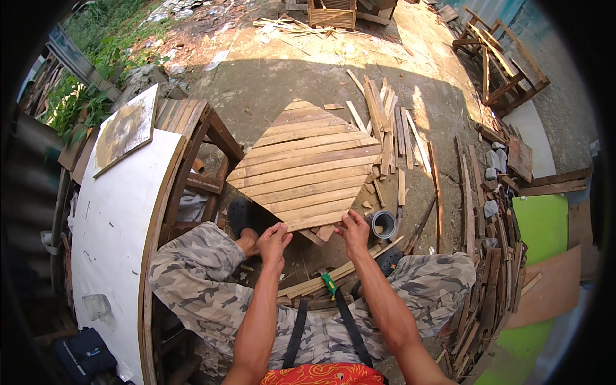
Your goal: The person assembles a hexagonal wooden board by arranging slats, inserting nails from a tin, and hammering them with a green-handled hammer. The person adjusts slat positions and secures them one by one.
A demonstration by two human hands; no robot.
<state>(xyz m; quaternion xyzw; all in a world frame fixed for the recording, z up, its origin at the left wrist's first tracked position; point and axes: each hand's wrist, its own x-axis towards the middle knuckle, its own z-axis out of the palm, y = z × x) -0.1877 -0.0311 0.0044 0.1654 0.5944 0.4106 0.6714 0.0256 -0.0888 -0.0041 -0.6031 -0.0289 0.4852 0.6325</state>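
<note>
From where I stand, the person sits with knees apart in camouflage trousers [199, 276], both forearms reaching forward to a slatted wooden panel [305, 167]. The panel is out in front, between and beyond the knees, its pale strips running side by side at a slant and its outline many-sided. The left hand [274, 242] pinches the near edge by its left corner, thumb and fingers closed on the wood; the right hand [353, 232] grips the same edge near its right corner. Short wood ends poke out below that edge, between the two hands.

Just beside the right hand stands a grey cup [374, 224], open side up. Loose wooden strips [385, 122] lie strewn on the concrete floor [256, 83] past the panel's right side. Closer in, curved slats [301, 290] lie near the person's lap, with a green-and-yellow object [330, 283] over them; I can't tell what it is.

On the left is a white-topped surface [122, 224] with a stained square board [128, 131] at its far end. A bright green sheet [542, 224] shows at the right, behind stacked scrap wood [491, 282].
</note>
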